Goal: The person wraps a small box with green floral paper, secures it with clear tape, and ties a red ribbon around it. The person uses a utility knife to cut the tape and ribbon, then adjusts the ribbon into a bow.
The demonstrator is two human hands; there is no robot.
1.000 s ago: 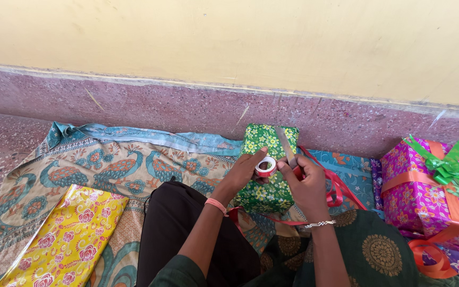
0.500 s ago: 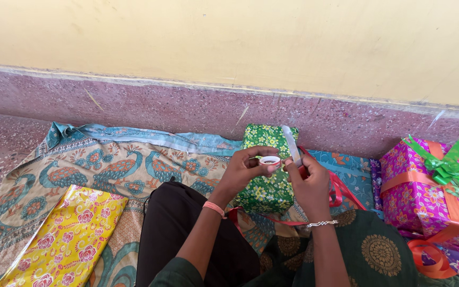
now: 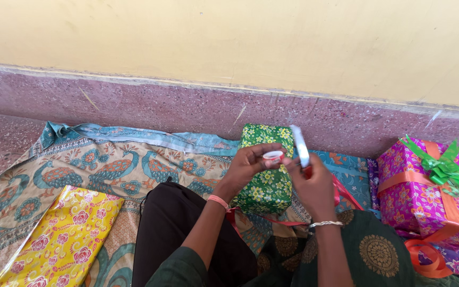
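Against a yellow wall, a peacock-print cloth (image 3: pixel 107 170) covers the floor. The left hand (image 3: pixel 248 165) pinches a small tape roll (image 3: pixel 273 155) above the green floral box (image 3: pixel 266 170); the right hand (image 3: pixel 314 183) grips the pulled strip (image 3: pixel 300 146). Keeping the strip taut should prevent tangling.

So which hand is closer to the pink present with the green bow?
The right hand. It is just left of the pink present, with some cloth between them. The left hand is farther away, over the green flowery box, holding a small tape roll.
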